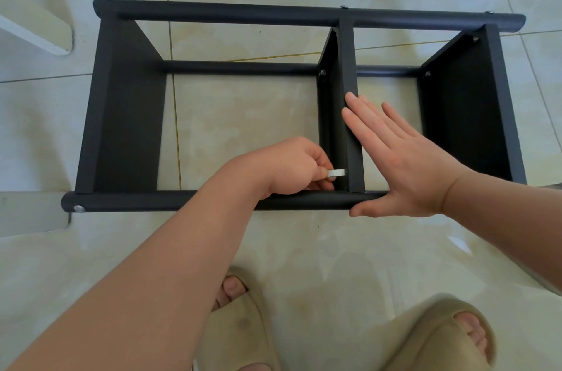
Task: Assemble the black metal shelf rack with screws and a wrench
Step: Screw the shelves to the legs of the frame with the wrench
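The black metal shelf rack (127, 115) lies on its side on the tiled floor, with three shelf panels between long round tubes. My left hand (292, 167) reaches inside the frame and pinches a small silver wrench (336, 172) against the near end of the middle shelf panel (349, 72), just above the near tube (158, 202). My right hand (404, 164) lies flat with straight fingers on the edge of that middle panel, its thumb against the near tube. Silver screw heads show on the far tube and at the near tube's left end (79, 209).
A white furniture leg (36, 33) stands at the far left beside the rack. My two feet in beige slippers (243, 322) stand on the floor just in front of the near tube. Pale floor tiles surround the rack.
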Demonstrator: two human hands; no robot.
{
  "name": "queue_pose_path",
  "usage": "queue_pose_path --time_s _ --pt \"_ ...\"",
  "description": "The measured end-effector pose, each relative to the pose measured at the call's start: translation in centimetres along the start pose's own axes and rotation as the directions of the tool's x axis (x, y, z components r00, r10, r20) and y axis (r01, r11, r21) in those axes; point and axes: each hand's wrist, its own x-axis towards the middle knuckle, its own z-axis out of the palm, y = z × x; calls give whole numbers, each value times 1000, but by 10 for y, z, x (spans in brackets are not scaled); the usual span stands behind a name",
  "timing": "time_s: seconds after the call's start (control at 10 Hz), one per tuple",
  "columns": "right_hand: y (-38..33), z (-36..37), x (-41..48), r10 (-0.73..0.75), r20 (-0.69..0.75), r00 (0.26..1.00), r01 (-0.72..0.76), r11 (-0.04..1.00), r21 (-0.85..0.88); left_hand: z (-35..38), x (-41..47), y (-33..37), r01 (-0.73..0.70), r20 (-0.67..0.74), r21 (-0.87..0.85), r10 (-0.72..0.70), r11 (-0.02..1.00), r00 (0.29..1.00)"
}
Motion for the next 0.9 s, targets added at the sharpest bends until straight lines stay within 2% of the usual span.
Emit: queue_pose_path --time_s 0.4,0.6,0.9 --pt "0 0 0 2 4 1000 -2 1000 0 1 -2 1 -10 35 208 3 978 999" --pt "0 0 0 5 7 1000 -5 1000 -2 -1 0 0 -15 14 203 13 979 1000" --pt "0 -1 0 4 7 1000 -4 1000 3 -7 5 -6 -32 -93 204 52 978 994"
